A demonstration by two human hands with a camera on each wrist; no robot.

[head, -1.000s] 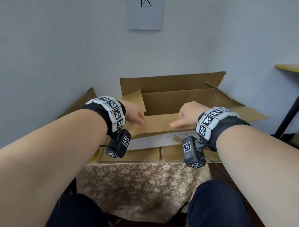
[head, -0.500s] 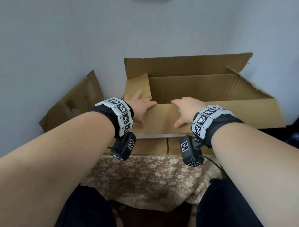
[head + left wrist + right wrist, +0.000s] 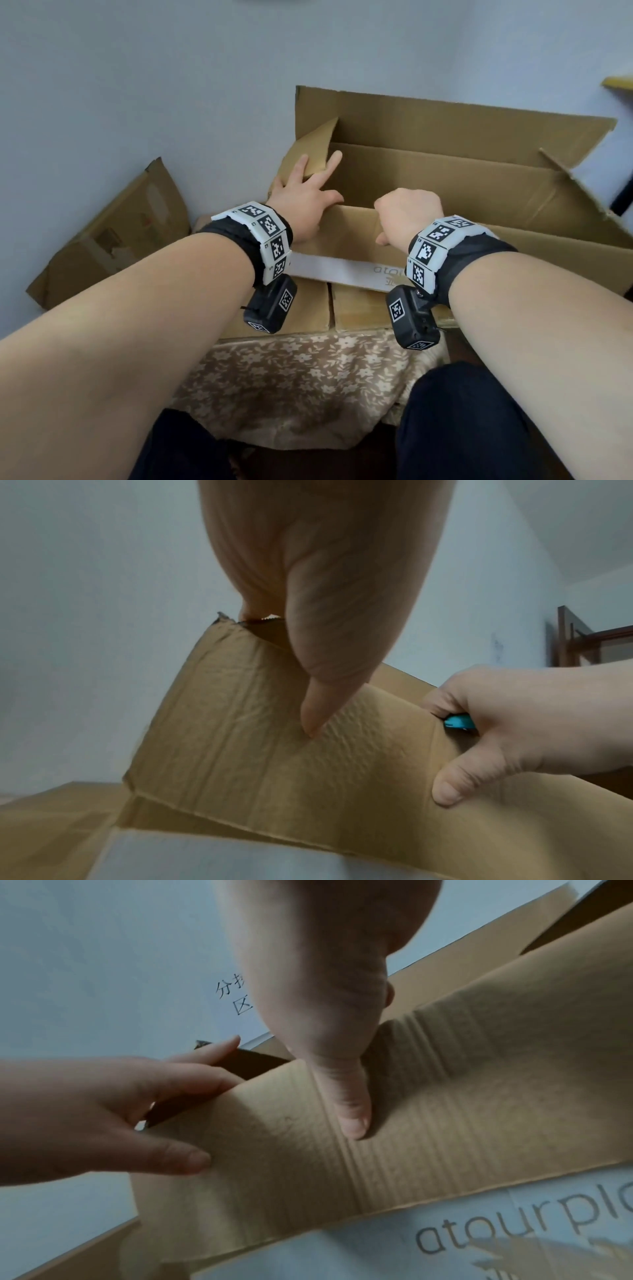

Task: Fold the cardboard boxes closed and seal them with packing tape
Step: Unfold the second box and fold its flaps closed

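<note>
A large open cardboard box (image 3: pixel 445 137) stands in front of me, its back flap upright. My left hand (image 3: pixel 305 202) spreads straight fingers around the small left side flap (image 3: pixel 317 144), its thumb (image 3: pixel 329 669) pressing the outer face of the near flap (image 3: pixel 257 750). My right hand (image 3: pixel 407 216) curls its fingers over the top edge of the near flap (image 3: pixel 356 233), with the thumb (image 3: pixel 342 1083) on the outside. A small blue thing (image 3: pixel 459 721) shows between the right hand's (image 3: pixel 514 723) fingers; I cannot tell what it is. No tape is in view.
The box rests on smaller cartons (image 3: pixel 301 308) on a floral tablecloth (image 3: pixel 291 377). A flattened cardboard piece (image 3: pixel 109 240) leans on the wall at left. The right flap (image 3: pixel 565 185) hangs outward. A yellow tabletop edge (image 3: pixel 620 89) shows far right.
My left hand has moved from the near flap up to the left side flap. My right hand has gone from resting on the near flap to gripping its edge, and the flap stands higher.
</note>
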